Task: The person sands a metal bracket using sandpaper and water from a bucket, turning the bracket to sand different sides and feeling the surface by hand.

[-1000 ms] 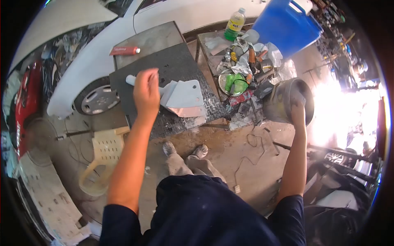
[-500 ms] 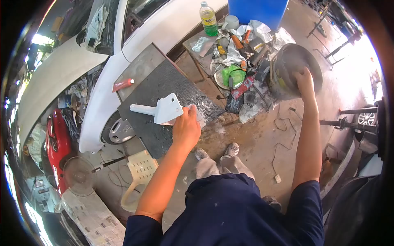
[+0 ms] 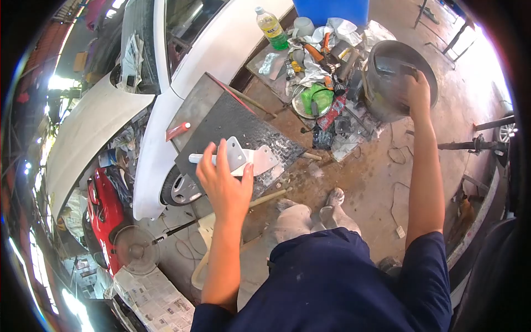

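Observation:
My left hand (image 3: 225,185) hovers over a black textured board (image 3: 221,124), its fingers spread and nothing in them. Just beyond the fingers lies a white bracket (image 3: 237,156) with a rounded bar and holes in its plate, partly hidden by the hand. Beside it on the board is another flat white plate (image 3: 264,160) with small holes. My right hand (image 3: 418,91) reaches inside the rim of a dark bucket (image 3: 381,102). Its fingers are closed on a small dark thing that I cannot make out.
A red tube (image 3: 178,131) lies on the board's left side. Behind stand a green-liquid bottle (image 3: 272,29), a blue bin (image 3: 334,10) and a heap of tools around a green cloth (image 3: 317,99). A white car (image 3: 215,47) is at left; a beige plastic chair (image 3: 207,229) stands below.
My left hand has let go of the white plate and opened, moving left. The two white pieces now lie more apart. My right hand stays at the bucket, and the view has shifted.

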{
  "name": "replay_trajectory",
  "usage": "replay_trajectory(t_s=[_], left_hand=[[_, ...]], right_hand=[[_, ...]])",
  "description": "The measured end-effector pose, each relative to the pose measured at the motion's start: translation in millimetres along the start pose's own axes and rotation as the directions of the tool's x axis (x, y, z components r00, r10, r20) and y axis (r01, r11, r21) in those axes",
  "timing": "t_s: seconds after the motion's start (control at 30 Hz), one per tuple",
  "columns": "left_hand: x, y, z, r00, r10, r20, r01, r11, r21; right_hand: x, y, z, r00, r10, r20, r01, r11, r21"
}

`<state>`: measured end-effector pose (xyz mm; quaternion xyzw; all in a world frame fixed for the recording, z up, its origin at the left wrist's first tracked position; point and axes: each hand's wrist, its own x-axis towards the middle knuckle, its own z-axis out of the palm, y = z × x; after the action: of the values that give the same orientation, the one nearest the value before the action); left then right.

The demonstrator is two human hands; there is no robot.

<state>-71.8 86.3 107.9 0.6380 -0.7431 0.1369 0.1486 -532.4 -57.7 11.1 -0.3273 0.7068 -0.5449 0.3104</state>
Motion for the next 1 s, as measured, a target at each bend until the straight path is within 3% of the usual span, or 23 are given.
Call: replay_trajectory(t_s=[0.03, 0.07, 0.1, 0.13, 0.2, 0.23, 0.33, 0.4, 0.57, 0.67, 0.8, 1.0], left_hand=[[12.8, -4.2, 1.5, 0.999, -0.016, 0.039, 0.012, 0.995, 0.097], [21.2, -7.7, 6.7, 0.977, -0.148, 0.153, 0.149, 0.989, 0.0], [26.5, -12.4, 15.7, 0.924, -0.261, 0.279, 0.293, 0.953, -0.081], [27.0, -16.8, 23.3, 0.843, -0.35, 0.409, 0.438, 0.888, -0.14], [16.4, -20.6, 27.2, 0.865, -0.325, 0.383, 0.405, 0.902, -0.149], [8.4, -20.4, 24.2, 0.882, -0.312, 0.353, 0.39, 0.904, -0.174], [-24.0, -32.7, 25.3, 0.93, -0.278, 0.242, 0.343, 0.893, -0.29], [-46.4, -45.3, 32.3, 0.959, -0.228, 0.166, 0.276, 0.883, -0.379], [-70.5, -64.7, 39.2, 0.991, -0.119, 0.064, 0.135, 0.852, -0.506], [-70.2, -59.2, 29.3, 0.956, -0.211, 0.202, 0.29, 0.774, -0.563], [-79.1, -61.9, 34.0, 0.98, -0.165, 0.11, 0.198, 0.818, -0.54], [-83.9, -68.5, 36.6, 0.976, -0.173, 0.131, 0.217, 0.783, -0.583]], right_hand=[[-1.4, 1.0, 2.3, 0.999, -0.01, -0.035, 0.011, 0.999, 0.048], [-2.3, 2.2, 3.5, 0.997, -0.017, -0.072, 0.023, 0.995, 0.094], [-17.1, -8.4, 8.1, 0.993, -0.093, -0.076, 0.092, 0.996, -0.007], [-33.2, -13.2, 18.0, 0.995, -0.097, -0.018, 0.098, 0.995, 0.029], [-73.0, -15.9, 43.4, 0.989, -0.104, 0.103, 0.094, 0.991, 0.095], [-102.7, -19.9, 54.7, 0.957, -0.087, 0.277, 0.078, 0.996, 0.042], [-186.3, -13.4, 105.4, 0.789, 0.154, 0.595, -0.134, 0.988, -0.077], [-225.9, 8.3, 135.9, 0.678, 0.114, 0.726, -0.164, 0.986, -0.002], [-248.3, -7.0, 179.1, 0.663, 0.04, 0.747, 0.101, 0.985, -0.142], [-251.2, -10.0, 194.5, 0.625, -0.023, 0.78, 0.208, 0.968, -0.138], [-251.3, -12.8, 215.7, 0.586, -0.097, 0.805, 0.335, 0.933, -0.131], [-258.9, -3.2, 207.1, 0.585, -0.086, 0.806, 0.357, 0.92, -0.161]])
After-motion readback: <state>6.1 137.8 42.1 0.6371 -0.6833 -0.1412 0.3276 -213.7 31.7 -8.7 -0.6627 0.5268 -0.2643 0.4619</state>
